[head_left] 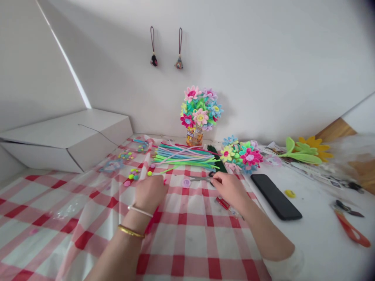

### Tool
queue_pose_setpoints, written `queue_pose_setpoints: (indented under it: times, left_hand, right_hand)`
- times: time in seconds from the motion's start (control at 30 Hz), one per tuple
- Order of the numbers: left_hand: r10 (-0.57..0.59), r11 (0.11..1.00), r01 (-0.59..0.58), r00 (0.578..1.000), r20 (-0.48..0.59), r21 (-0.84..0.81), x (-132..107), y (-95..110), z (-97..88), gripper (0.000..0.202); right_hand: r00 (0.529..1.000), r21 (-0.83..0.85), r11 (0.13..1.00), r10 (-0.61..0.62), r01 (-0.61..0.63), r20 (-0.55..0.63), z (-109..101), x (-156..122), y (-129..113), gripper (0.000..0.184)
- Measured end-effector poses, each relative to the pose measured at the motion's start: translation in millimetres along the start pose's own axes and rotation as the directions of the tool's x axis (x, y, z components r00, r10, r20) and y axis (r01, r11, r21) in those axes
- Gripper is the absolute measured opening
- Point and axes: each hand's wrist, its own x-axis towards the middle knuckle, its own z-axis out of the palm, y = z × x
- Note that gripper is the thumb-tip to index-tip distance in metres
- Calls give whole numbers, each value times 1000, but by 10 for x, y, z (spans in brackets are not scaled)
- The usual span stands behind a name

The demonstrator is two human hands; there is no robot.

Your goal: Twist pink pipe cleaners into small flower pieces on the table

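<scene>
My left hand (150,191) is closed, knuckles up, over the checked cloth. Bright pink pipe cleaner (152,221) shows below its wrist, and a bit of the same pink pokes out by the fingers, which are mostly hidden. My right hand (230,188) pinches the dark handle of a pair of scissors (200,178), whose grey blades point left. Just left of the blade tips sits a small lilac disc (186,182). Behind both hands lies a loose bundle of pipe cleaners (184,157) in green, blue and lilac. A red-and-clear tube (224,203) lies below my right hand.
A jar of fuzzy flowers (200,107) stands by the wall, with more flowers (243,155) lying to its right. A black phone (275,196) and orange-handled pliers (350,226) are at right. Pompoms (134,174) and a white box (67,136) are at left.
</scene>
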Motion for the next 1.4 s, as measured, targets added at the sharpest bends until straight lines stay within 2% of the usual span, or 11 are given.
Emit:
queue_pose_setpoints:
  times: [0.17, 0.33, 0.43, 0.57, 0.67, 0.77, 0.9, 1.03, 1.13, 1.2, 1.4]
  left_hand:
    - [-152, 964, 94, 961, 229, 248, 36, -238, -69, 26]
    - [-171, 971, 128, 961, 218, 201, 34, -220, -85, 19]
    - [-175, 956, 92, 942, 287, 280, 64, -187, -139, 9]
    - [-154, 935, 13, 916, 372, 356, 107, -122, -200, 15]
    - [-41, 992, -4, 932, 360, 124, 107, -52, -205, 16]
    - [108, 936, 39, 914, 390, -351, 56, 55, -175, 13]
    - [278, 700, 240, 775, 567, -672, -62, 235, -94, 9]
    - [380, 554, 447, 615, 691, -702, -175, 369, 13, 11]
    - [441, 480, 573, 497, 747, -664, -235, 411, 88, 15]
    - [453, 423, 631, 475, 755, -650, -255, 414, 128, 17]
    - [463, 259, 728, 483, 743, -634, -249, 376, 185, 16]
  right_hand:
    - [996, 62, 994, 87, -87, 4, -56, -145, 13, 18]
    - [988, 82, 992, 82, -93, 131, 0, -168, 20, 18]
    - [977, 89, 993, 59, -79, 206, 65, -193, 7, 18]
    - [962, 105, 994, 12, -43, 273, 125, -238, -26, 19]
    - [957, 159, 986, 9, -57, 290, 134, -247, -53, 20]
    - [970, 321, 943, 10, -90, 243, 112, -236, -85, 20]
    - [976, 664, 734, -13, -140, 220, 51, -233, -151, 21]
    - [956, 875, 425, -69, -231, 286, 21, -256, -211, 26]
    - [948, 933, 253, -123, -256, 293, 37, -269, -221, 18]
    - [947, 950, 151, -132, -274, 294, 51, -271, -213, 16]
    - [945, 939, -148, -155, -311, 288, 39, -258, -183, 13]
